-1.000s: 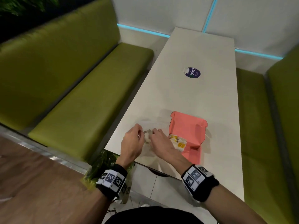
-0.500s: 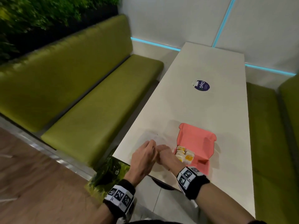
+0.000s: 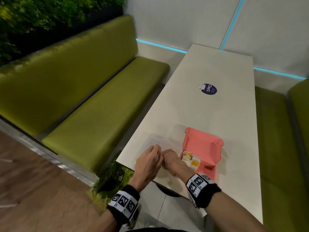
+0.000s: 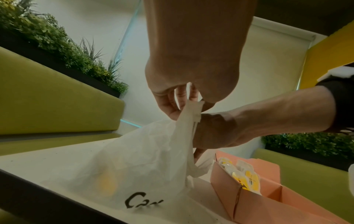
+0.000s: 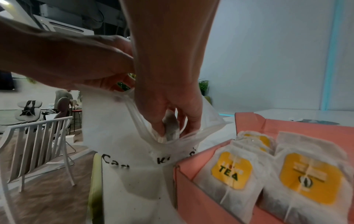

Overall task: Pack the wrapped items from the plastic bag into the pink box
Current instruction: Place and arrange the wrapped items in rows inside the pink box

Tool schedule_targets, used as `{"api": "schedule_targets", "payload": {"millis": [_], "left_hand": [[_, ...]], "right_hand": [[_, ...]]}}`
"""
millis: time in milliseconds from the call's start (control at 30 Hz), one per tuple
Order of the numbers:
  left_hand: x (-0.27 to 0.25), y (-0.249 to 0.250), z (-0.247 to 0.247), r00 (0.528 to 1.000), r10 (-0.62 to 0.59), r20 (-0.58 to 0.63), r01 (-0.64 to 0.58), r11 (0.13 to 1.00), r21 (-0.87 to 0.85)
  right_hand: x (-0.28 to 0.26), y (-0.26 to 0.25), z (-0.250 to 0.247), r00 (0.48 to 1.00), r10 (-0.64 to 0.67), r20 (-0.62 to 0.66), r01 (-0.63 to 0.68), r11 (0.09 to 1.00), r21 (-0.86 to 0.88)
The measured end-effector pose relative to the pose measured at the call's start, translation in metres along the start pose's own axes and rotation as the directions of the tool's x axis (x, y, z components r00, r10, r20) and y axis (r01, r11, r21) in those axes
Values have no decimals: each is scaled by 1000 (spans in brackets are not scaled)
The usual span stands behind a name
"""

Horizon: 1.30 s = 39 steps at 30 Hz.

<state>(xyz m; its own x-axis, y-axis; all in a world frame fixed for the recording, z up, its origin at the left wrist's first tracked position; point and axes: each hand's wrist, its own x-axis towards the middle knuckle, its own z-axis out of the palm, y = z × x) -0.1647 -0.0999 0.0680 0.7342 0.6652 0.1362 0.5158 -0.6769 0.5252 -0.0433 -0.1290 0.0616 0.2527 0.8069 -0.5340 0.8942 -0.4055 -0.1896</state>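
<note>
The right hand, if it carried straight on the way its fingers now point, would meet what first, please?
The right hand points down into the mouth of the plastic bag, which the left hand holds up. Its fingertips already pinch a wrapped item there; further on, probably more bag contents, then the table.

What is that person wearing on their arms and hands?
Both hands are bare: no gloves, no rings that show. The left hand and the right hand each have a thick black wristband behind them, carrying white tiles printed with black square code patterns. The forearms are bare; no sleeves show on them.
</note>
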Motion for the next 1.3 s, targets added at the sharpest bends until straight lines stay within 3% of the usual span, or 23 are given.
{"api": "schedule_targets", "payload": {"millis": [267,400,500,700,900,1033,1167,1300], "left_hand": [[5,-1,3,998,-62,24,64,995,-72],[11,-6,4,998,-62,30,66,983,-173],[19,-19,13,997,44,56,-34,985,-171],[20,-47,41,985,-30,170,40,998,-56],[9,-57,57,968,-53,244,-2,976,220],[7,-62,60,968,-86,235,20,962,271],[13,-47,47,986,-110,129,90,984,156],[19,-4,30,996,76,-40,-82,983,-164]], "right_hand": [[-17,7,-5,985,-38,-169,86,955,283],[-22,10,-9,949,-45,-311,198,854,481],[-23,14,-12,963,-9,-271,163,816,554],[-21,25,-9,977,131,-169,29,701,712],[-40,29,-17,968,186,-168,64,465,883],[-49,43,-14,955,261,-140,70,263,962],[-68,60,-12,954,276,-119,111,45,993],[-89,78,-5,959,271,-84,125,-137,983]]}}
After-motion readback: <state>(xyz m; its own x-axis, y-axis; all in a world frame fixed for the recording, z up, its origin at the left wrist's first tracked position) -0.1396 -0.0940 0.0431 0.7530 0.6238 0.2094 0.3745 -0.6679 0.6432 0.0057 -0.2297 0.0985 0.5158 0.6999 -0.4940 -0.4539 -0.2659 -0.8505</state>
